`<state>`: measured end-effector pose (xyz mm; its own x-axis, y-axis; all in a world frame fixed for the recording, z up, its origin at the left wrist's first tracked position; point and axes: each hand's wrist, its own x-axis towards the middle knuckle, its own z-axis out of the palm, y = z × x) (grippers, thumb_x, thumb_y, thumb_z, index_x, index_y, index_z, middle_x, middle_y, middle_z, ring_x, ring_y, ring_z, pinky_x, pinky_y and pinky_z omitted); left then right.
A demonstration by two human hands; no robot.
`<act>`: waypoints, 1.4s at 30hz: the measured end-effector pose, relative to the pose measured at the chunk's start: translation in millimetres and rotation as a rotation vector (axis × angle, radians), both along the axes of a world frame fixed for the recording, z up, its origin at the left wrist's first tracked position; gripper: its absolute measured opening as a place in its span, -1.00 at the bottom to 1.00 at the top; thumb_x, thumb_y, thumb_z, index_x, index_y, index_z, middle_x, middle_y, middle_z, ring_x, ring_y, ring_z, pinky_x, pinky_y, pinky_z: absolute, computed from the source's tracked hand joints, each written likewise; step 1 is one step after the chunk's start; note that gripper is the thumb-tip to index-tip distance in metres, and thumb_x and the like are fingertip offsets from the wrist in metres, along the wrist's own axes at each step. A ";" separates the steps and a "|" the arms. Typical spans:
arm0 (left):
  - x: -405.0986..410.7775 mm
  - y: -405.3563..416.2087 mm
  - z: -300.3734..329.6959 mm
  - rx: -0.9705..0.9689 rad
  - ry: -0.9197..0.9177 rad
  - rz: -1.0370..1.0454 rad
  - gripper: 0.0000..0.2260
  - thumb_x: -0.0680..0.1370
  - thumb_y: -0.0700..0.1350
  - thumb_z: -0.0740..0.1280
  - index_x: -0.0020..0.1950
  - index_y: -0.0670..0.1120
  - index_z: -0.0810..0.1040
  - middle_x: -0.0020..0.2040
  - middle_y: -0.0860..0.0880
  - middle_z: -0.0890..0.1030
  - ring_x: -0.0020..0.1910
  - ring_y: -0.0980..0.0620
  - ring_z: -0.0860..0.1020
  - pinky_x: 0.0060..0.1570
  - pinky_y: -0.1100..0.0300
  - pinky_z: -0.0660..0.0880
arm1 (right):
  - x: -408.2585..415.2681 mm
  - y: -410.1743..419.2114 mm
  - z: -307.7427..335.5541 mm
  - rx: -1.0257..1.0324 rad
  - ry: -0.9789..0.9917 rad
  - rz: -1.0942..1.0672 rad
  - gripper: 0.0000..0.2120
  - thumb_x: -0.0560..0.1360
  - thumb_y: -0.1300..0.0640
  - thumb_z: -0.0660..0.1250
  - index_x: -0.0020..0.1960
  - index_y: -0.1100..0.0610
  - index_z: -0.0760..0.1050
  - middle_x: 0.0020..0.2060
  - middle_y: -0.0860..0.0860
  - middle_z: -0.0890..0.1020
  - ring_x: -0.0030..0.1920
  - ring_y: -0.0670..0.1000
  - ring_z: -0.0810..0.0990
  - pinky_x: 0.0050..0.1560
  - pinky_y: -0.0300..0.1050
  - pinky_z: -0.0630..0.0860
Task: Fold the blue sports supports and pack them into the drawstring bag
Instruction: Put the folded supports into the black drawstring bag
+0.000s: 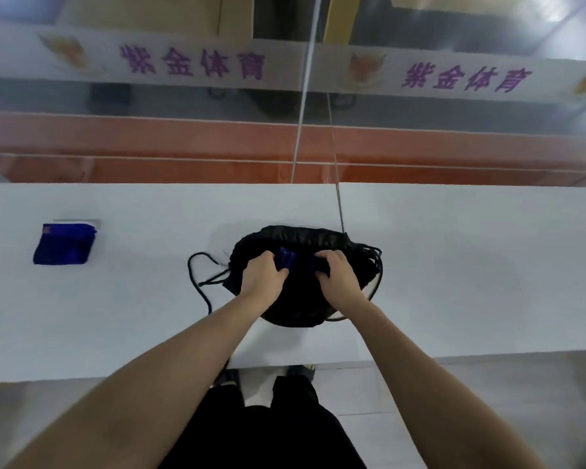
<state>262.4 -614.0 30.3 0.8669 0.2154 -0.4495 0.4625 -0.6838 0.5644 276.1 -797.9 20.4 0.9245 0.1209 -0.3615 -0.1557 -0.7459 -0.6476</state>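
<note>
Both bare hands are closed on one folded blue fabric sports support (286, 259) at the mouth of a black crumpled drawstring bag (295, 238) lying on a long white table (454, 265). The left hand (262, 273) curls its fingers over the support's left end, and the right hand (335, 273) grips the right end, so only a short blue strip shows between the two sets of knuckles. Black bag fabric bunches under and beyond the fingers. Its thin black cord (197, 279) loops on the table just left of the left hand. A second folded blue sports support (63, 245) lies flat well off to the left of the fingers, apart from the bag.
</note>
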 end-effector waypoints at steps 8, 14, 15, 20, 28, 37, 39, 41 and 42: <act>14.1 -20.5 -30.6 0.093 0.096 0.043 -0.79 0.56 -0.05 0.41 0.08 -0.17 0.55 -0.02 -0.16 0.64 -0.01 -0.22 0.61 -0.09 0.05 0.48 | 28.5 -3.0 -29.7 -0.051 0.097 0.172 -0.63 0.61 0.26 0.28 0.40 0.09 0.49 0.38 0.13 0.51 0.34 0.16 0.51 0.38 -0.04 0.42; 14.8 -24.8 -52.5 0.191 0.140 0.067 -0.77 0.59 -0.15 0.26 0.21 -0.18 0.55 0.08 -0.22 0.64 0.07 -0.27 0.62 0.08 -0.03 0.54 | 41.2 -4.5 -49.9 -0.071 0.123 0.264 -0.61 0.57 0.23 0.31 0.39 0.05 0.53 0.29 0.11 0.63 0.31 0.18 0.58 0.37 0.00 0.48; 15.1 -25.8 -56.0 0.201 0.138 0.072 -0.77 0.59 -0.17 0.25 0.21 -0.18 0.55 0.09 -0.22 0.63 0.08 -0.27 0.62 0.09 -0.03 0.54 | 42.6 -4.7 -53.4 -0.081 0.117 0.285 -0.61 0.58 0.23 0.31 0.40 0.06 0.53 0.29 0.12 0.63 0.30 0.18 0.59 0.36 -0.01 0.49; 11.7 -26.3 -63.5 0.267 0.144 0.084 -0.75 0.62 -0.25 0.13 0.17 -0.21 0.57 0.10 -0.23 0.63 0.08 -0.25 0.62 0.10 -0.03 0.53 | 46.1 -3.6 -63.2 -0.196 -0.016 0.430 -0.58 0.64 0.13 0.26 0.50 0.06 0.45 0.37 0.15 0.58 0.38 0.24 0.53 0.41 0.01 0.42; 4.4 -32.8 -38.4 0.234 0.066 0.092 -0.79 0.61 -0.20 0.21 0.21 -0.17 0.50 0.09 -0.20 0.61 0.07 -0.25 0.61 0.09 -0.07 0.55 | 25.8 -13.2 -43.7 -0.210 -0.090 0.446 -0.55 0.61 0.15 0.27 0.49 0.08 0.43 0.32 0.18 0.60 0.31 0.28 0.55 0.38 0.09 0.45; -41.3 -11.8 3.7 0.245 -0.186 -0.043 -0.69 0.67 -0.12 0.22 0.40 -0.15 0.44 0.24 -0.16 0.48 0.16 -0.14 0.53 0.13 0.01 0.51 | -17.7 9.4 -4.6 -0.179 -0.302 0.379 -0.64 0.60 0.16 0.30 0.38 0.17 0.52 0.25 0.09 0.61 0.25 0.18 0.54 0.27 0.16 0.51; -52.6 7.6 12.1 0.294 -0.234 -0.091 -0.69 0.67 -0.12 0.21 0.41 -0.15 0.43 0.25 -0.15 0.48 0.19 -0.14 0.50 0.17 0.01 0.50 | -28.5 25.9 3.7 -0.162 -0.368 0.348 -0.67 0.59 0.18 0.32 0.35 0.18 0.55 0.23 0.11 0.62 0.23 0.20 0.56 0.23 0.16 0.54; -65.8 33.0 20.9 0.320 -0.277 -0.108 -0.70 0.68 -0.13 0.21 0.41 -0.15 0.43 0.25 -0.15 0.48 0.21 -0.16 0.48 0.16 -0.01 0.50 | -41.3 46.3 10.9 -0.143 -0.421 0.317 -0.69 0.59 0.20 0.34 0.32 0.19 0.56 0.20 0.11 0.63 0.21 0.20 0.57 0.21 0.15 0.56; -73.3 47.6 25.1 0.316 -0.300 -0.104 -0.70 0.68 -0.14 0.20 0.40 -0.15 0.44 0.24 -0.15 0.49 0.21 -0.17 0.47 0.14 -0.03 0.52 | -48.6 58.2 14.3 -0.131 -0.445 0.308 -0.69 0.58 0.20 0.34 0.31 0.19 0.56 0.19 0.12 0.63 0.20 0.20 0.57 0.21 0.15 0.56</act>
